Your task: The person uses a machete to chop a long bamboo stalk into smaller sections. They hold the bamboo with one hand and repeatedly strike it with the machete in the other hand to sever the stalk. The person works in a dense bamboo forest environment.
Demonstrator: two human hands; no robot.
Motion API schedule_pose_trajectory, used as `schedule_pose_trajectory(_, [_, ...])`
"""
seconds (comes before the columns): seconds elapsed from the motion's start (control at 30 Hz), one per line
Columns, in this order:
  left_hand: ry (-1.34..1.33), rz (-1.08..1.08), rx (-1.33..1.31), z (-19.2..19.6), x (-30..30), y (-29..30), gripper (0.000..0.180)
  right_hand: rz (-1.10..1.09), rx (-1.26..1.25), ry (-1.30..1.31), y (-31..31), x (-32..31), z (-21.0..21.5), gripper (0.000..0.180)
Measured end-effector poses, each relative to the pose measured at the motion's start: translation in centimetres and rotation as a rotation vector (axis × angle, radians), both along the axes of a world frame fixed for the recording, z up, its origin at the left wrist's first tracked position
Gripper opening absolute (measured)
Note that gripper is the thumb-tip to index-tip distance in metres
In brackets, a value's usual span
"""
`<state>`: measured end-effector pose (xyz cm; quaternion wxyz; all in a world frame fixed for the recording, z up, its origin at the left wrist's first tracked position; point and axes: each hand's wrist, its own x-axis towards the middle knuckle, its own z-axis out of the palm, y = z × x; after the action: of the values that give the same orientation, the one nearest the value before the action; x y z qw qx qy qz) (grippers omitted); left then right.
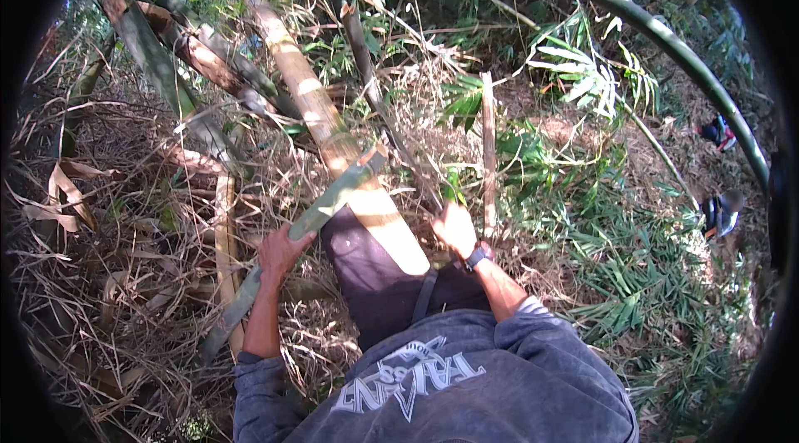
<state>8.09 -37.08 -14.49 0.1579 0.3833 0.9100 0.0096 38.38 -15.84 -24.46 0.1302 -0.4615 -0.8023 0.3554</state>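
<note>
My left hand [281,255] is closed round a split length of green bamboo [326,203]. The strip slants from the lower left up to the right, its upper end lying across a thick tan bamboo pole [310,102]. The pole's pale near end reaches over my dark trousers. To the right of that end is my right hand [455,232], fingers curled closed, with a watch on the wrist. A thin dark length runs up and left from its fingers; whether it is a tool or a stem I cannot tell.
Leaning bamboo stems [137,52] crowd the upper left. A long green culm [641,14] arches over the right side. An upright split stake [488,152] stands beyond my right hand. Dry litter and leafy shoots cover the ground. A person [721,217] is at the far right.
</note>
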Motion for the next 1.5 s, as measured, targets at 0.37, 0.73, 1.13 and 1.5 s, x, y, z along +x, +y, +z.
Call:
schedule_pose_trajectory(0.37, [-0.017,0.005,-0.040,0.8,0.1,1.6,0.066,-0.007,-0.025,-0.192,0.3,-2.2,0.3,0.024])
schedule_pose_trajectory(0.73, [-0.004,0.039,-0.006,0.6,-0.1,0.0,0.065,-0.068,-0.049,0.670,0.6,-6.9,16.5,0.014])
schedule_pose_trajectory(1.13, [-0.014,0.049,-0.055,0.4,-0.3,-0.1,0.071,-0.041,-0.220,0.351,0.2,-3.1,5.5,0.022])
schedule_pose_trajectory(1.5, [0.023,0.001,0.025,0.7,-0.1,1.1,0.067,0.050,0.037,-0.038,0.2,-3.2,-0.6,0.022])
